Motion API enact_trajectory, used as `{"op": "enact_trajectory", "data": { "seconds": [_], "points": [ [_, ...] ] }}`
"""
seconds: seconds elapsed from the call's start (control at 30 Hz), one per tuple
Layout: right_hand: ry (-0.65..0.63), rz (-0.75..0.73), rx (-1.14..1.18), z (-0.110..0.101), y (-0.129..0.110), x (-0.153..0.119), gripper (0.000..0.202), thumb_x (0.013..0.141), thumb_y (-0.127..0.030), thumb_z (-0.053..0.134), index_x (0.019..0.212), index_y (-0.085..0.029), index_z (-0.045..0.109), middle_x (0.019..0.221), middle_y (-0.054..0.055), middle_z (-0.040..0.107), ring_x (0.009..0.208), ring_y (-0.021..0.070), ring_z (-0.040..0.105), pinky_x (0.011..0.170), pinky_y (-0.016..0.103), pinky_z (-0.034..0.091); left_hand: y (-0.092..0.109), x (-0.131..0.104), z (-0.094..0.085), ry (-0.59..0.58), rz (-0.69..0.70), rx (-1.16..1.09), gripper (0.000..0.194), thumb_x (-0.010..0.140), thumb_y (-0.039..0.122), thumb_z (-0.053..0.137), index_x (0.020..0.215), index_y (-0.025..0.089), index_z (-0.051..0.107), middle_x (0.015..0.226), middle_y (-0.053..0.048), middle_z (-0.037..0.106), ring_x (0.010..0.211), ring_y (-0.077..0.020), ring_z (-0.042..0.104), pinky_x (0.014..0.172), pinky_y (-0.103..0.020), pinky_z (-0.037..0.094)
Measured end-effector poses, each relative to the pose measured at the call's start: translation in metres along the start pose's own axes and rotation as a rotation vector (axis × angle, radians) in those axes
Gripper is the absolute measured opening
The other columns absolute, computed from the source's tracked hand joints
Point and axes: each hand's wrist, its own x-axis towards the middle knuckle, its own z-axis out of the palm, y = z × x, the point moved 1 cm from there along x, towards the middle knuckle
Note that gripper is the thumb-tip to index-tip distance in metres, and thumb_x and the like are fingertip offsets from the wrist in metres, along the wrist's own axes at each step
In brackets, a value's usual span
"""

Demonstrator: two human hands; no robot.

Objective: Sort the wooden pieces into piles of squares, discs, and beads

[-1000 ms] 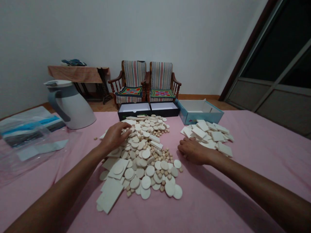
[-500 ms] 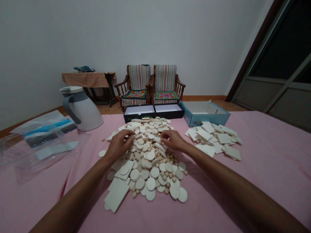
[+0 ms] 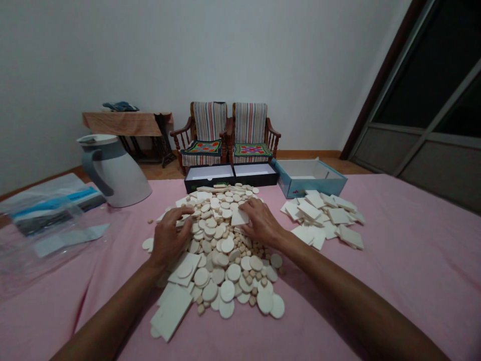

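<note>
My right hand [image 3: 262, 220] has its fingers pinched on a square tile [image 3: 238, 216] near its edge, over the mixed pile [image 3: 227, 244]; whether a second lies beneath it, I cannot tell. My left hand [image 3: 170, 238] curls at the pile's left side, and I cannot tell whether its fingers hold anything. Gripped so near the edge, the tile could slip and vanish among the discs [image 3: 227, 291]. The pieces lie loose and overlapping, so a brush of my knuckles could start a slide and scatter the cubes [image 3: 200, 309] over the pink cloth [image 3: 240, 341]. The heap of tiles [image 3: 339, 216] to my right sits unevenly; a knock could spread it. I count one tile visible in my grasp, two black trays [image 3: 259, 179], one blue box [image 3: 315, 187], one jug [image 3: 126, 180], two chairs [image 3: 211, 123]. Discs, cubes and heaped tiles overlap too much to number.
</note>
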Motion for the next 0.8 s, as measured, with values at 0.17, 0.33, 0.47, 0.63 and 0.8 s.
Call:
{"op": "enact_trajectory", "data": {
  "seconds": [0.17,0.33,0.47,0.63,0.8],
  "points": [
    [0.167,0.237,-0.078,-0.032,0.049,-0.021,0.034,0.079,-0.029,0.065,0.111,-0.015,0.060,0.108,0.013,0.059,0.102,0.0282,0.051,0.087,0.039,0.041,-0.005,-0.004,0.007,-0.041,-0.022,-0.040,0.023,0.088,0.036,0.049,0.097,0.021,0.064,0.103,-0.007,0.067,0.098,-0.0238,0.064,0.081,-0.037,0.056],
    [0.278,0.595,-0.262,-0.064,0.107,-0.049,0.037,0.083,-0.035,0.060,0.114,-0.014,0.062,0.113,0.017,0.060,0.108,0.0335,0.051,0.089,0.045,0.040,-0.006,-0.005,0.012,-0.079,0.025,-0.036,0.021,0.089,0.033,0.049,0.096,0.020,0.064,0.104,-0.008,0.067,0.101,-0.0242,0.063,0.083,-0.037,0.055],
    [0.258,0.509,-0.098,-0.055,0.094,-0.051,0.027,0.087,-0.030,0.056,0.108,-0.016,0.065,0.114,0.015,0.065,0.110,0.0295,0.055,0.091,0.041,0.042,-0.005,-0.005,0.012,-0.061,0.051,-0.017,0.022,0.089,0.033,0.049,0.096,0.020,0.065,0.103,-0.008,0.068,0.100,-0.0243,0.063,0.086,-0.039,0.053],
    [-0.071,0.209,0.288,-0.009,0.036,-0.040,0.020,0.090,-0.023,0.052,0.101,-0.019,0.068,0.106,0.008,0.070,0.097,0.0200,0.062,0.085,0.032,0.046,-0.006,-0.007,0.011,-0.038,0.084,0.027,0.022,0.091,0.033,0.049,0.097,0.019,0.065,0.102,-0.007,0.068,0.099,-0.0232,0.063,0.089,-0.038,0.051],
    [-0.208,0.125,0.259,0.013,0.010,-0.043,0.017,0.090,-0.024,0.054,0.100,-0.018,0.067,0.102,0.008,0.069,0.099,0.0210,0.059,0.087,0.032,0.042,-0.007,-0.007,0.010,-0.027,0.120,0.047,0.021,0.091,0.032,0.049,0.098,0.019,0.064,0.102,-0.007,0.068,0.098,-0.0236,0.063,0.089,-0.039,0.050]
  ]
}}
